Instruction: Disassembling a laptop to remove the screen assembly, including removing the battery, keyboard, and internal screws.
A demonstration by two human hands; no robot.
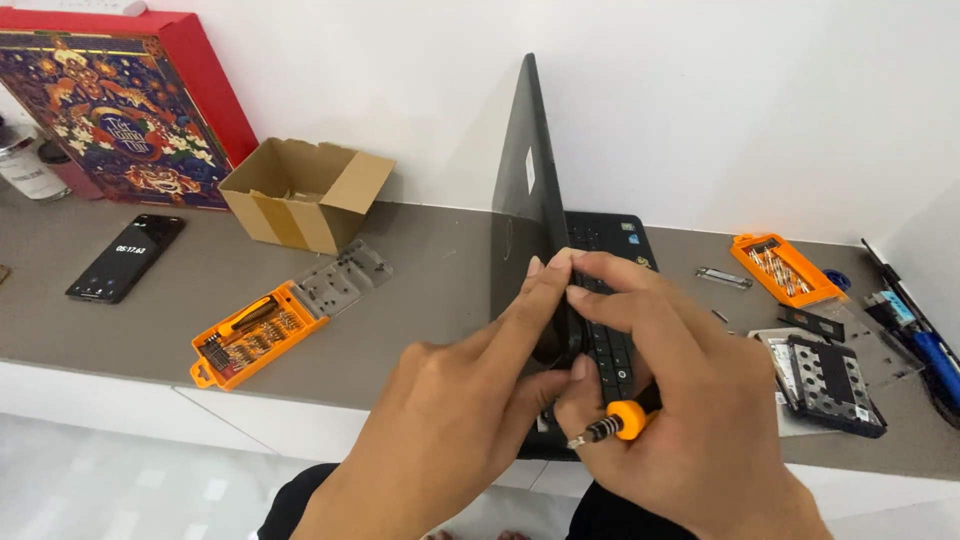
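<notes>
Grey surface [430, 290] against a white wall is being occupied by a black laptop [590, 300], whose upright lid edge is being pinched by the left hand [450, 420] and right hand [680, 400], an orange screwdriver [615, 425] being clenched in the right grip, its tip being hidden.

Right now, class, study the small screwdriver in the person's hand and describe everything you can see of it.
The screwdriver is small, with an orange plastic-looking handle and a dark, ridged metal collar ending in a short tip. It lies nearly level, tip pointing left, tucked under the curled lower fingers of the right hand, above the front edge of the black laptop.
</notes>
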